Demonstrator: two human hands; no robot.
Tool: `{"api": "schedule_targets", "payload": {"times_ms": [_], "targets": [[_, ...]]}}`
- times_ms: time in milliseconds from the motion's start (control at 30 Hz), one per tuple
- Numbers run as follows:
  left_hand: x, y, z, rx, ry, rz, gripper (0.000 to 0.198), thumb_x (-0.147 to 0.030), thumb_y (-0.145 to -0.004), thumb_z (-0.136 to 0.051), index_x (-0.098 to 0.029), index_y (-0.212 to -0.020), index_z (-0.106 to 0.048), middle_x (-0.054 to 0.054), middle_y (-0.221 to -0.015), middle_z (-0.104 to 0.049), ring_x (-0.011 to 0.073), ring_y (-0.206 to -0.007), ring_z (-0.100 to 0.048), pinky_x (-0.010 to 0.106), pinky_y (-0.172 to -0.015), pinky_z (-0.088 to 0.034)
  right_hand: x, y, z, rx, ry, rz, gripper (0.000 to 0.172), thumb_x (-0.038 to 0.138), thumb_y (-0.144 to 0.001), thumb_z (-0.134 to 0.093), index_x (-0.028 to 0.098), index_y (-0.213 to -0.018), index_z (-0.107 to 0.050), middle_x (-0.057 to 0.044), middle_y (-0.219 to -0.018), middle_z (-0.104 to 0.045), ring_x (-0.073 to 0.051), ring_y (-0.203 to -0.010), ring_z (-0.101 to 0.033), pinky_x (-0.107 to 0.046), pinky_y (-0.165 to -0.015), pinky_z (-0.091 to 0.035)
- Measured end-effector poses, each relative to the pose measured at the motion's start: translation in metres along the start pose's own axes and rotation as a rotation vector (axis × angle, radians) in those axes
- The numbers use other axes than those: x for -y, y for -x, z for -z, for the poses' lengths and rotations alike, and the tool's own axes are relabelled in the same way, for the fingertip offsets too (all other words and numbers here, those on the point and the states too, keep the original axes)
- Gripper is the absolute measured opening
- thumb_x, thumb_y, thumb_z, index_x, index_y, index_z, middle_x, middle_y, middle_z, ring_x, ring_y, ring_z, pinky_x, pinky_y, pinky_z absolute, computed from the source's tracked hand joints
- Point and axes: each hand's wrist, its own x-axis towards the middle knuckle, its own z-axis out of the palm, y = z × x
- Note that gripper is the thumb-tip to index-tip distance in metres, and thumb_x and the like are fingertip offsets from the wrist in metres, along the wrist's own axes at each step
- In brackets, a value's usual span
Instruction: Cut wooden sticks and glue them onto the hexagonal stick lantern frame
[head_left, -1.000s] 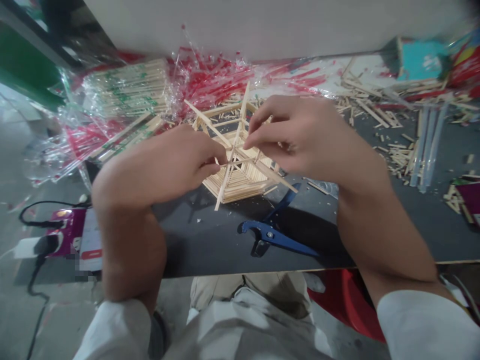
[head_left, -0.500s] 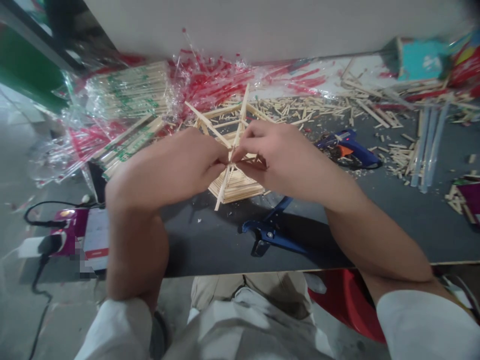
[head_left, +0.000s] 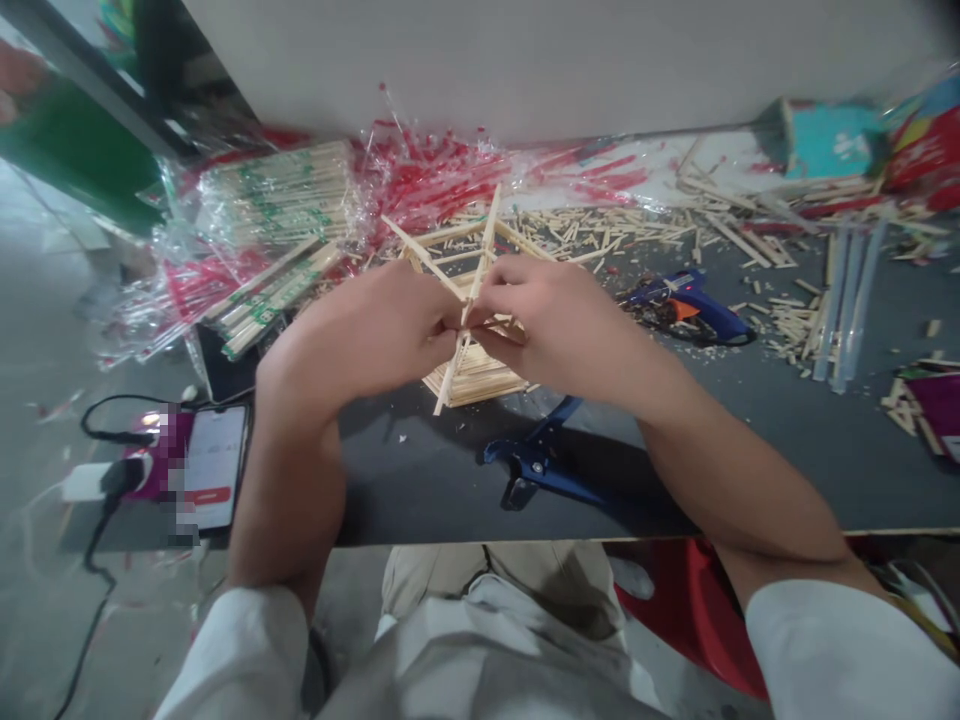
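Note:
A small model built of thin wooden sticks [head_left: 480,378] stands on the dark table, with a layered base and longer sticks crossing over its top. My left hand [head_left: 394,325] reaches in from the left, its fingers pinched at the crossing of the sticks. From the right, my right hand [head_left: 536,310] pinches at the same spot, thumb and forefinger together on a stick [head_left: 489,235]. Both sets of fingertips nearly meet there and partly hide the joint. A blue hand cutter [head_left: 540,468] lies on the table just in front of the model.
A blue glue gun [head_left: 694,305] lies right of the model, near clear glue sticks [head_left: 847,305] and cut wood pieces. Behind are wrapped chopsticks [head_left: 281,195] and red-clear plastic wrappers [head_left: 442,170]. A phone [head_left: 214,465] and a purple power strip [head_left: 161,450] sit at the left edge.
The view has shifted slightly, so the phone and left arm appear farther right. Both hands keep their pinch at the crossing of the sticks.

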Motion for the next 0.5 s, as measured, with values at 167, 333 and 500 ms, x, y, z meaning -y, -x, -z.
{"api": "schedule_targets", "payload": {"times_ms": [167, 333, 500], "targets": [[0.006, 0.000, -0.001, -0.007, 0.043, -0.006, 0.027, -0.021, -0.089, -0.057, -0.019, -0.062, -0.053, -0.001, -0.057, -0.044, 0.0137, -0.058, -0.037, 0.035, -0.067, -0.028, -0.004, 0.000, -0.007, -0.047, 0.096, 0.034, 0.016, 0.014, -0.098, -0.064, 0.019, -0.099, -0.080, -0.010, -0.105, -0.074, -0.027, -0.097, -0.070, -0.040, -0.082, -0.051], [0.007, 0.004, -0.002, -0.036, 0.018, -0.043, 0.027, -0.022, -0.094, -0.055, -0.019, -0.069, -0.064, 0.000, -0.060, -0.057, 0.0144, -0.059, -0.044, 0.034, -0.071, -0.034, -0.006, -0.002, -0.010, -0.047, 0.066, 0.027, 0.016, 0.014, -0.099, -0.066, 0.018, -0.101, -0.081, -0.010, -0.105, -0.074, -0.027, -0.097, -0.072, -0.040, -0.086, -0.053], [0.003, 0.007, -0.006, -0.069, 0.046, -0.027, 0.026, -0.022, -0.093, -0.054, -0.020, -0.066, -0.056, 0.000, -0.059, -0.054, 0.0143, -0.057, -0.043, 0.034, -0.067, -0.031, -0.007, -0.002, -0.013, -0.061, 0.041, 0.022, 0.016, 0.014, -0.098, -0.068, 0.017, -0.100, -0.083, -0.011, -0.104, -0.074, -0.027, -0.097, -0.071, -0.040, -0.084, -0.053]]}}
